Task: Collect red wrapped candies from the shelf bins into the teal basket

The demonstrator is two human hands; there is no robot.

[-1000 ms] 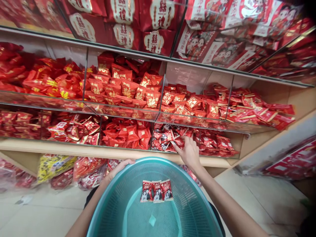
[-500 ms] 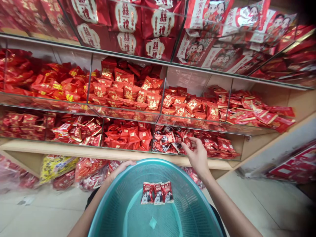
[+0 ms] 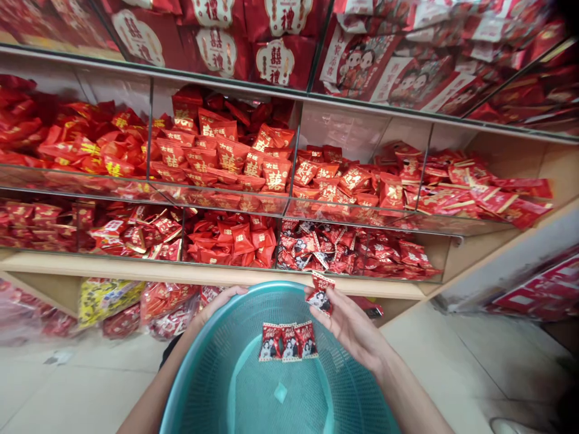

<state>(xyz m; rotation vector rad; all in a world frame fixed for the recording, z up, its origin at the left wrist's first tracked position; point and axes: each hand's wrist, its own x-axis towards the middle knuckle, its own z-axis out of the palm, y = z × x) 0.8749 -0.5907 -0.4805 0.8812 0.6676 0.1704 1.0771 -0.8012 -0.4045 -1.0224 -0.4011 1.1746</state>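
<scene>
My left hand (image 3: 219,304) grips the far left rim of a teal plastic basket (image 3: 253,410), its fingers partly hidden by the rim. Pinched in my right hand (image 3: 355,331) is a small red candy packet (image 3: 322,294) with a black-and-white couple printed on it. That hand hovers over the basket's right side. Three packets of the same look (image 3: 289,342) lie side by side in a row inside the basket, print facing up. Just beyond my right hand, more of these candy packets (image 3: 312,244) fill a compartment of the lowest shelf.
Glass dividers split the shelves into bins of red wrapped sweets (image 3: 230,157). A wooden shelf edge (image 3: 149,272) runs right behind the basket. Below it, bulging plastic bags (image 3: 108,301) sit on the tiled floor (image 3: 81,392). Larger red gift bags (image 3: 275,60) stand above.
My right hand has come back from the shelf bin to above the basket, now with a candy packet in its fingers. My left hand stays on the rim.
</scene>
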